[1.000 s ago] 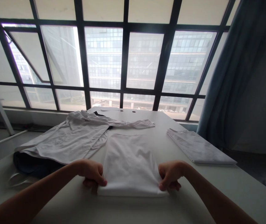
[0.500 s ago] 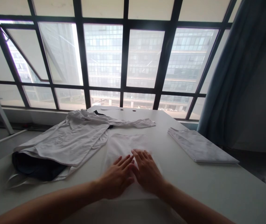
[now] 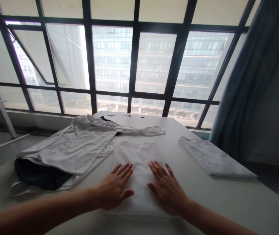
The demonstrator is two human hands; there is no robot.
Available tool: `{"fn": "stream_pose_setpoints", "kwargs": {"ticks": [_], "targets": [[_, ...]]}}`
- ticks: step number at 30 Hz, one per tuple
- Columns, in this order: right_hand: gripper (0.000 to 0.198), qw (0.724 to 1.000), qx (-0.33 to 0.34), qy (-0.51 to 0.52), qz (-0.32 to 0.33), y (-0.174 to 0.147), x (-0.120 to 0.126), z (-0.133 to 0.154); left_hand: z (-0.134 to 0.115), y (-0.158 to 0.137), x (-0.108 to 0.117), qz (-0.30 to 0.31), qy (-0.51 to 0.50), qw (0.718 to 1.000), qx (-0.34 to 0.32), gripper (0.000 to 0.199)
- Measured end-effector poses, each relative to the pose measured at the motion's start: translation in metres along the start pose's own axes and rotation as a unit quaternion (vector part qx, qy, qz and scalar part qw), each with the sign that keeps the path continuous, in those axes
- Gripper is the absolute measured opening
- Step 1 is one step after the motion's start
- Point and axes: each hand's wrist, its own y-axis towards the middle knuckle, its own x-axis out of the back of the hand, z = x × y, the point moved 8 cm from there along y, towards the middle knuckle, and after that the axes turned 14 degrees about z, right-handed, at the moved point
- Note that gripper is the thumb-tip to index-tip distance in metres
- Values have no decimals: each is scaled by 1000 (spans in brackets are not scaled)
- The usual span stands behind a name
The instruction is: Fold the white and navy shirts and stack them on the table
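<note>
A folded white cloth [image 3: 139, 153], perhaps inside a clear bag, lies flat on the white table [image 3: 203, 209] in front of me. My left hand [image 3: 116, 187] rests palm down on its left side, fingers stretched out and thumb pointing inward. On the right side of the cloth, my right hand [image 3: 166, 186] lies flat as well, its fingers spread. A strip of the cloth shows between the two hands. Parts of its side edges are covered by my hands.
White shirts [image 3: 66, 147] lie heaped at the left, with a dark garment [image 3: 41, 174] among them and a sleeve reaching right. A folded white fabric piece [image 3: 217, 158] sits near the table's right edge. Windows and a blue curtain [image 3: 237, 98] stand beyond.
My hands, which were touching at the middle of the cloth, have slid apart to its left and right sides. The view has shifted slightly.
</note>
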Motion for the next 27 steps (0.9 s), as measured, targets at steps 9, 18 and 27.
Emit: {"fn": "stream_pose_setpoints", "kwargs": {"ticks": [9,18,27], "targets": [[64,994,-49,40,88,102,2,-22,89,76,26,-46,-10,991,126,72],[65,995,-69,33,59,133,1,-44,105,94,37,-57,2,988,140,69],[68,979,-150,56,124,120,-14,-88,122,90,26,-12,-25,983,181,66]]}}
